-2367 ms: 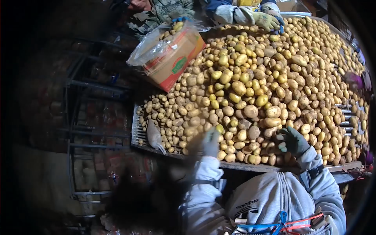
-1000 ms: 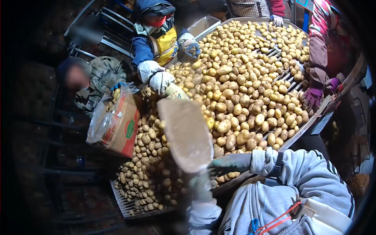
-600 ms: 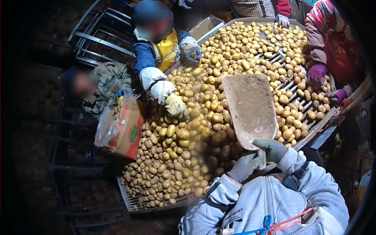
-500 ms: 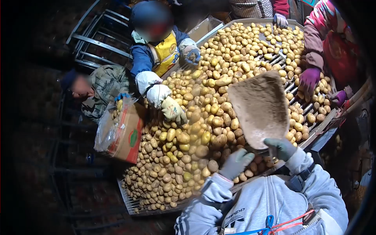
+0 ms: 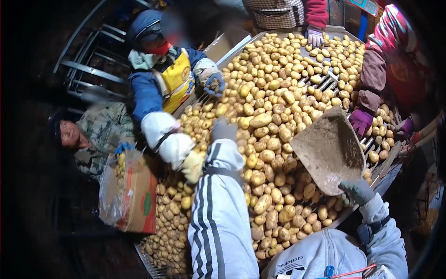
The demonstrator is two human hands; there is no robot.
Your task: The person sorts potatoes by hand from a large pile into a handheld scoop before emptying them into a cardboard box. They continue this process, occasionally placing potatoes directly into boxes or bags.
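My right hand [image 5: 357, 191], in a grey glove, is closed at the near end of a broad, dirt-covered shovel [image 5: 330, 151]. The shovel's blade rests tilted on the potatoes [image 5: 274, 158], with its wide end pointing away from me. My left hand [image 5: 224, 129], also gloved, is stretched far forward onto the pile, among yellowish potatoes. Its fingers are partly hidden behind the back of the hand, so I cannot see whether they hold anything. Close to my left forearm is a co-worker's cream-gloved hand [image 5: 193, 166].
Potatoes cover a metal sorting table with slatted bars [image 5: 327, 83]. Co-workers stand around it; a purple-gloved hand [image 5: 360, 122] is just beyond the shovel. At the left, a person in camouflage holds a cardboard box [image 5: 141, 197] lined with plastic. A metal rack [image 5: 95, 69] stands behind.
My left hand has reached forward and left across the pile, away from the shovel. My right hand and the shovel have shifted right and slightly toward me in view.
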